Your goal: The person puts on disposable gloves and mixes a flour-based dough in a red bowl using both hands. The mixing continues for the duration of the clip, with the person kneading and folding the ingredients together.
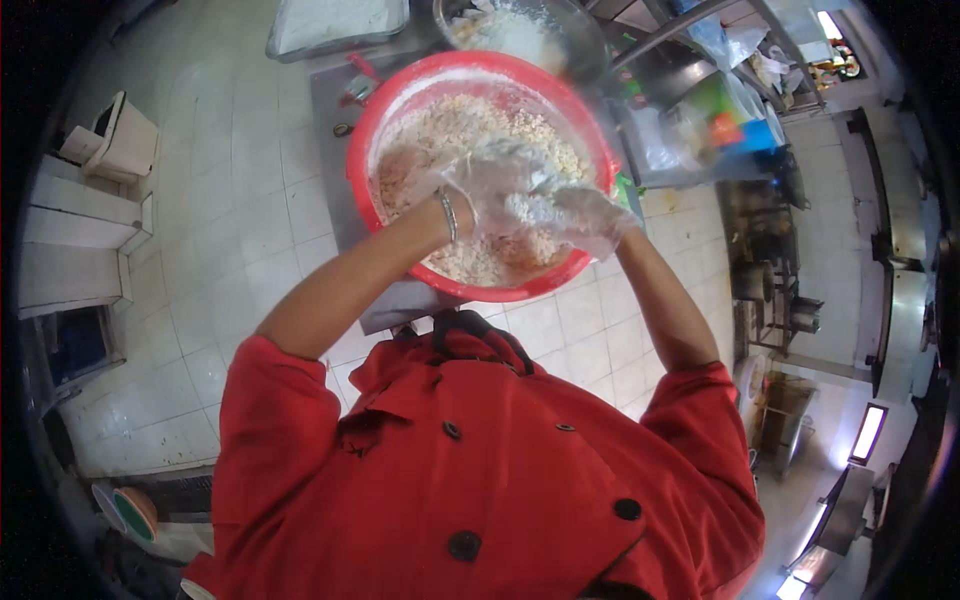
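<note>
A large red plastic basin (357,160) holds a pale, crumbly, flour-dusted mixture (440,125). Both my hands are inside it, in thin clear plastic gloves coated with white flour. My left hand (490,185), with a metal bracelet at its wrist, reaches over the middle of the mixture. Close beside it, my right hand (585,215) comes in over the basin's right side. The two hands meet or overlap. Motion blur and the cloudy gloves hide how the fingers are set and whether any mixture is between them.
The basin rests on a grey tabletop (345,215). Beyond it stand a metal bowl (570,30) with white powder and a tray (335,25) of white powder. Plastic bags (665,135) lie on a surface at the right. White tiled floor (220,290) surrounds the table.
</note>
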Demonstrator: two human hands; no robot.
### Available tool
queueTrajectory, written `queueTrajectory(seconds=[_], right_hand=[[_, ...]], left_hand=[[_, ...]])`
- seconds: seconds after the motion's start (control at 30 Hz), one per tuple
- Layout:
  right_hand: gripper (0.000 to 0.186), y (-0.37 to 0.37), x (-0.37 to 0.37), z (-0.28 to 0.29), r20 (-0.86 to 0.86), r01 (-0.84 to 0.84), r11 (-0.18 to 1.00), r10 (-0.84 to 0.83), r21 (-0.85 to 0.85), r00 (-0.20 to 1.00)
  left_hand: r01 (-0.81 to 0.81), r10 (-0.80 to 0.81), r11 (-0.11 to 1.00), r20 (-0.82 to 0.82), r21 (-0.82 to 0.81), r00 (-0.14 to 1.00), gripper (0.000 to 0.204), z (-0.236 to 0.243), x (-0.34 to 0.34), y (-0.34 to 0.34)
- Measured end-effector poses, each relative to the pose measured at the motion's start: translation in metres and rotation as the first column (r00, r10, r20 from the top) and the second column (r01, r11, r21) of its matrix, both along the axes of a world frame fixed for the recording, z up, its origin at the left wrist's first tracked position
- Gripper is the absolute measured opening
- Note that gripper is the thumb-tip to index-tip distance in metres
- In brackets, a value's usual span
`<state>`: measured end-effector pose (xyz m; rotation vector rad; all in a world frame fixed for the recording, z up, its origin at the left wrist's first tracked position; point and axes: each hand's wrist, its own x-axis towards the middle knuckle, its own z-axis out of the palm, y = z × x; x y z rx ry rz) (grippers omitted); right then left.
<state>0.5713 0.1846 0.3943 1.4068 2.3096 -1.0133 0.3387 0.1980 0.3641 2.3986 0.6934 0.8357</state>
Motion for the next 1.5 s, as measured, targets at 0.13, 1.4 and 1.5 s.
queueTrajectory(seconds=[0.13, 1.4, 1.5], right_hand=[[0.045, 0.004, 0.022, -0.004, -0.134, 0.367, 0.925, -0.378, -0.102, 0.916], [0.098, 0.081, 0.040, 0.012, -0.414, 0.097, 0.403, -0.898, -0.910, -0.147], [0.091, 0.085, 0.035, -0.001, -0.455, 0.042, 0.453, -0.880, -0.890, -0.136]], left_hand=[[-0.079, -0.001, 0.987, -0.488, -0.143, 0.873, 0.054, 0.016, 0.019, 0.023], [-0.490, 0.540, 0.838, -0.237, 0.241, 0.807, 0.041, -0.072, 0.042, 0.028], [-0.563, 0.566, 0.815, 0.018, 0.137, 0.824, 0.046, -0.037, 0.083, 0.031]])
